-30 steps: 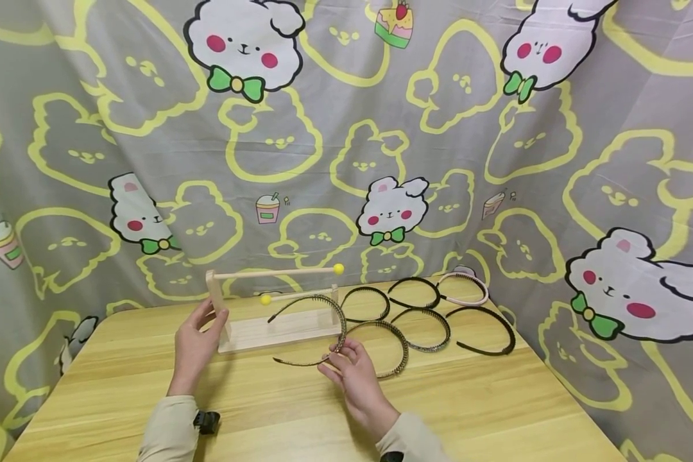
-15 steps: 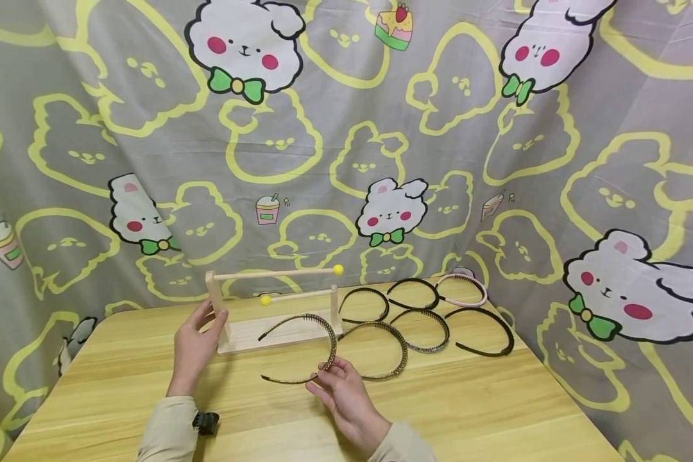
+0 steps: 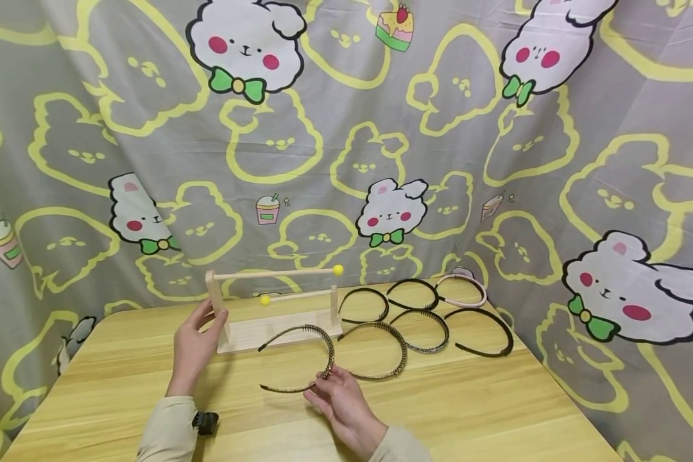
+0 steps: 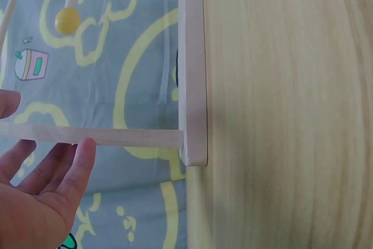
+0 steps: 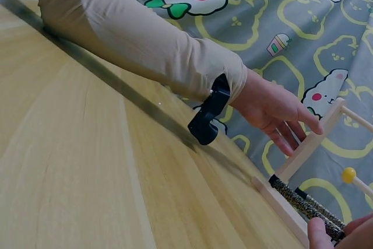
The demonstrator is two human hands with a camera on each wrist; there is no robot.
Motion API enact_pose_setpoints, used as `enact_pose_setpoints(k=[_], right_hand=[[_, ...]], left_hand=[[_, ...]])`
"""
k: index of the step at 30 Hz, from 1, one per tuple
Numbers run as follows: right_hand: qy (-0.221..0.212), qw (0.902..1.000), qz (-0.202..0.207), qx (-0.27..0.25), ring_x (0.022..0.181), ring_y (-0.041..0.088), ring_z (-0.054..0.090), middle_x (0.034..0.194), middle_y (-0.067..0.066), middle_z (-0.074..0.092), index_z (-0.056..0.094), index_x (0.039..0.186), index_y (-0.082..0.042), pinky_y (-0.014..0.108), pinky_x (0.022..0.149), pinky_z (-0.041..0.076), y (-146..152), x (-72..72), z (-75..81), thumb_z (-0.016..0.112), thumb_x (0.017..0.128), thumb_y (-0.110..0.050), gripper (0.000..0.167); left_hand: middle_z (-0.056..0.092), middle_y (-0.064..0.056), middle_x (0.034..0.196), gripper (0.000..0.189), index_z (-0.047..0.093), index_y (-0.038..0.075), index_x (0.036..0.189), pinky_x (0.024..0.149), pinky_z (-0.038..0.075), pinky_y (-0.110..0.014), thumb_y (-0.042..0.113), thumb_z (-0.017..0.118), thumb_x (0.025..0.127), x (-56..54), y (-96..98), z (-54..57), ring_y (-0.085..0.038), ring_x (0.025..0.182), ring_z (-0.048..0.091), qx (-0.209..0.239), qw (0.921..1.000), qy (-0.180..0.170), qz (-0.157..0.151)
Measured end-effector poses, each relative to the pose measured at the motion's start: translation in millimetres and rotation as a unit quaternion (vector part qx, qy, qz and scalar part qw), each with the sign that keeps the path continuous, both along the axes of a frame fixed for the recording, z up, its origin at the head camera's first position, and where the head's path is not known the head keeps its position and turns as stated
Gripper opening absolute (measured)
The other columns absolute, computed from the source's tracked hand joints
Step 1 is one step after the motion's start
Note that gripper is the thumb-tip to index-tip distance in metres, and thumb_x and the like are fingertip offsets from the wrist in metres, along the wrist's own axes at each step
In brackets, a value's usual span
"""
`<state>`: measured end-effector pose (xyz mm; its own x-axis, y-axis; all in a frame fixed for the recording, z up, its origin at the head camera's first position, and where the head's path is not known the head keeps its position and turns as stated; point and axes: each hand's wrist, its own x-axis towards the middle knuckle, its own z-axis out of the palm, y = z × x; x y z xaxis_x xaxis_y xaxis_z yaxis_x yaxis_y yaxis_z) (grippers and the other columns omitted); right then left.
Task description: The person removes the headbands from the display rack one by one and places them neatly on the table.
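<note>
My left hand (image 3: 195, 340) grips the left upright of a pale wooden rack (image 3: 242, 337), which stands on the table. In the left wrist view, thumb and fingers lie on opposite sides of that upright (image 4: 128, 136). The rack has two horizontal rods tipped with yellow balls; no headband hangs on either. My right hand (image 3: 349, 404) pinches a glittery dark-gold headband (image 3: 330, 350) by its lower side, in front of the rack, open ends facing left. Its toothed inner edge shows. The right wrist view catches the headband (image 5: 303, 205) near the rack's base.
Several headbands lie on the table right of the rack. They include a gold one (image 3: 405, 353), a silvery one (image 3: 433, 350), a pale pink one (image 3: 484, 295) and a black one (image 3: 509, 340). A patterned curtain (image 3: 300, 160) hangs behind the table (image 3: 468, 410).
My right hand has brought the headband down and a little left, away from the rods and towards the near side. My left hand has stayed on the upright.
</note>
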<state>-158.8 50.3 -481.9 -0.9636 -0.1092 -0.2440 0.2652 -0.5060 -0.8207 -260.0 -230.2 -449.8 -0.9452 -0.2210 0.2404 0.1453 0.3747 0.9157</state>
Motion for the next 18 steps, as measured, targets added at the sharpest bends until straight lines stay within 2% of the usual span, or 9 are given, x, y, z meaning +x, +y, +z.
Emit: enact_pose_setpoints(k=[8, 12, 15, 18], right_hand=[[-0.013, 0.9998, 0.000, 0.014, 0.109, 0.025, 0.057, 0.128, 0.022, 0.047, 0.022, 0.145, 0.013, 0.037, 0.101, 0.055, -0.6, 0.3, -5.6, 0.056, 0.098, 0.005, 0.059], [-0.011, 0.9996, 0.000, 0.028, 0.118, 0.035, 0.057, 0.134, 0.031, 0.044, 0.017, 0.148, 0.017, 0.040, 0.104, 0.053, -0.1, 0.1, -5.6, 0.057, 0.097, 0.004, 0.066], [-0.001, 0.9984, 0.004, 0.056, 0.126, 0.043, 0.052, 0.138, 0.040, 0.039, 0.013, 0.149, 0.021, 0.046, 0.107, 0.051, 2.0, -1.4, -2.7, 0.057, 0.095, 0.004, 0.072], [-0.005, 0.9958, 0.006, 0.092, 0.110, 0.034, 0.058, 0.131, 0.034, 0.046, 0.016, 0.150, 0.022, 0.044, 0.101, 0.053, 4.5, -3.2, 1.5, 0.059, 0.093, 0.000, 0.075]], left_hand=[[0.053, -0.015, 0.150, 0.059, 0.049, 0.016, 0.154, 0.079, 0.041, 0.001, 0.041, 0.062, 0.102, 0.5, 1.1, 1.4, -0.031, 0.132, 0.054, 0.002, 1.0000, -0.001, 0.000], [0.054, -0.014, 0.150, 0.059, 0.049, 0.016, 0.153, 0.079, 0.041, 0.001, 0.042, 0.062, 0.102, 0.2, 1.3, 1.3, -0.030, 0.132, 0.054, 0.003, 1.0000, -0.001, 0.003], [0.054, -0.015, 0.149, 0.059, 0.049, 0.016, 0.153, 0.078, 0.041, 0.001, 0.041, 0.063, 0.102, -0.3, 0.8, 0.7, -0.031, 0.132, 0.054, 0.001, 1.0000, 0.000, 0.005], [0.055, -0.015, 0.149, 0.058, 0.050, 0.016, 0.153, 0.079, 0.041, 0.002, 0.040, 0.064, 0.102, -0.9, 0.5, 0.7, -0.031, 0.131, 0.055, 0.001, 1.0000, 0.003, 0.008]])
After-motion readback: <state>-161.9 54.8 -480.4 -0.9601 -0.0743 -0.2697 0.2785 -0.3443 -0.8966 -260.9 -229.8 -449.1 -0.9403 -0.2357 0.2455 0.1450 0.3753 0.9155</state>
